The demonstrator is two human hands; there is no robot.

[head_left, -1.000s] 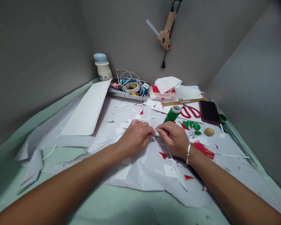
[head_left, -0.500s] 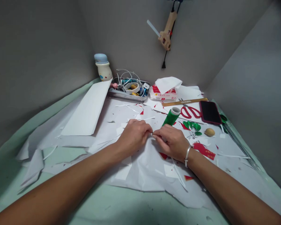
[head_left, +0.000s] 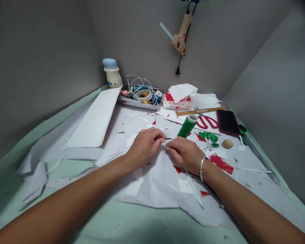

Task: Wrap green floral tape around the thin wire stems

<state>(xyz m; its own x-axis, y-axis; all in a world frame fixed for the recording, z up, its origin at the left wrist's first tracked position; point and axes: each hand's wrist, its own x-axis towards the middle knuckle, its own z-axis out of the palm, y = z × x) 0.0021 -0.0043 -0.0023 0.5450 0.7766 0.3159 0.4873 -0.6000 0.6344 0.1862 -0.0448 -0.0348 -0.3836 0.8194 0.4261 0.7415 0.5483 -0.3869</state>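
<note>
My left hand [head_left: 145, 146] pinches a thin green strip [head_left: 169, 138] between thumb and forefinger. My right hand [head_left: 184, 155], with a silver bangle [head_left: 201, 168] on its wrist, sits just beside it, fingertips drawn together and nothing visible in them. Both hands rest over a crumpled white paper sheet [head_left: 152, 179]. A green thread spool [head_left: 186, 126] lies just beyond my right hand. Several small green paper leaves [head_left: 207, 137] lie to its right, and red paper scraps [head_left: 221, 164] lie nearer my right wrist.
Red scissors [head_left: 207, 122], a phone in a red case [head_left: 228, 122], a wooden ruler [head_left: 200, 111], a tissue pack [head_left: 177, 101] and a metal tray of cables and tape [head_left: 139, 101] stand at the back. Grey walls enclose the mint-green surface [head_left: 117, 217]. A glue gun [head_left: 181, 39] hangs above.
My hands have drawn slightly apart, and the left hand now has the green strip at its fingertips. The white sheet under them has dropped flatter and is no longer bunched up.
</note>
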